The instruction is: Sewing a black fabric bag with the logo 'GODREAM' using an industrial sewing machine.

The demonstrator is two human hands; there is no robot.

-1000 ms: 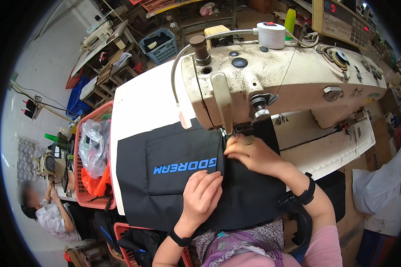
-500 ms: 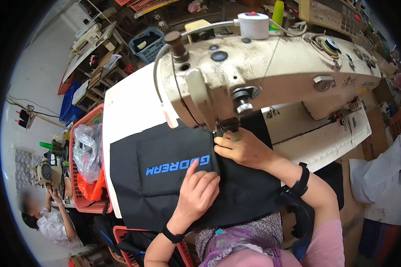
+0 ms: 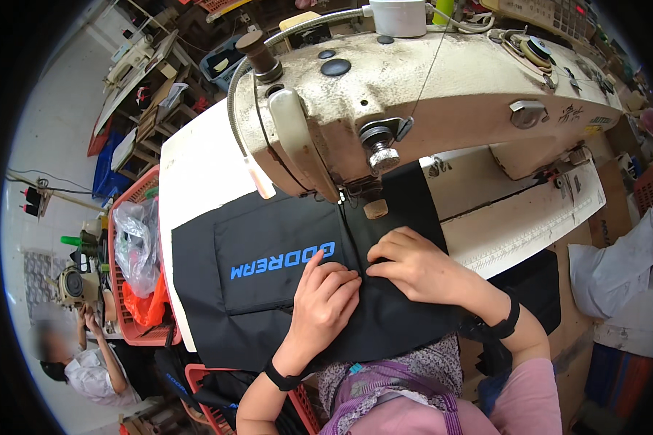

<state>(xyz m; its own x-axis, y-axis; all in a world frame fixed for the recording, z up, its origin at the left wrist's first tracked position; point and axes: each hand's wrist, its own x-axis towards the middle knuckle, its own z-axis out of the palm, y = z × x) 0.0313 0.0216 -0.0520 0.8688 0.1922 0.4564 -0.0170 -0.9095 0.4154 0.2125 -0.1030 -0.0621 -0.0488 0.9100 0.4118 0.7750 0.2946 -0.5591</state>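
Observation:
Black fabric (image 3: 268,319) with a stitched-on pocket panel and blue lettering lies over the white bed of a sewing machine (image 3: 442,123). A raised seam runs down from the needle area (image 3: 343,199). My left hand (image 3: 325,301) is closed at the seam's left side, its index finger stretched over the lettering and its thumb tip by the fold. Opposite it, my right hand (image 3: 417,267) pinches the fabric just right of the seam, below the machine head. The fingertips of both hands nearly meet. The exact grip under the fingers is partly hidden.
A red basket (image 3: 123,319) with plastic bags stands left of the machine table. Another red basket (image 3: 196,377) with black fabric pieces is below, near my left forearm. A white sack (image 3: 606,268) lies at the right. A co-worker (image 3: 87,362) sits at another machine far left.
My right hand has come down from beside the needle to the seam near my left hand. My left hand has stayed near the lettering. The whole view has shifted slightly.

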